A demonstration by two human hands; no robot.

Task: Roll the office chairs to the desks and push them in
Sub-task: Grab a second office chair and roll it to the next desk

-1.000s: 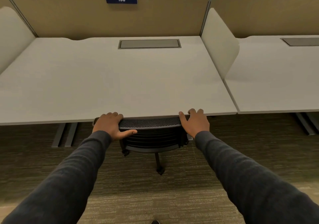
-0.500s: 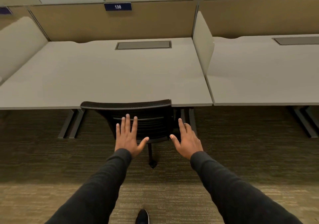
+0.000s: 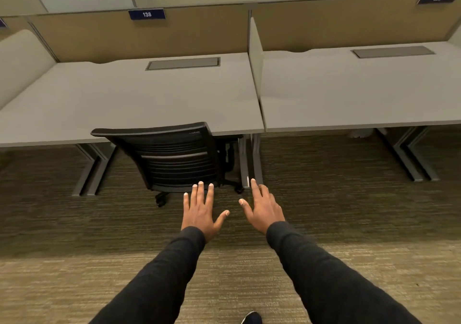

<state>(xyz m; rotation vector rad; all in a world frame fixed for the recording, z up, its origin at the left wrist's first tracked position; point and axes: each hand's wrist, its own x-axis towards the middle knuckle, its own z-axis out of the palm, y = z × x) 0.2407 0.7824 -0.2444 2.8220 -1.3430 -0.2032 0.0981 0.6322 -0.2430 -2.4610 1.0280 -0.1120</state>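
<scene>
Two hands — left (image 3: pixel 199 211), right (image 3: pixel 264 210) — spread empty, chair (image 3: pixel 172 156) under desk (image 3: pixel 129 99)

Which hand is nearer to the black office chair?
Left. The left hand is open just behind the chair's backrest, fingertips by its lower edge. The right hand is off to the chair's right, by the desk leg.

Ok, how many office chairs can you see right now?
1. The black mesh office chair is pushed in under the desk labelled 138. No chair shows at the right-hand desk; others may be out of frame.
</scene>
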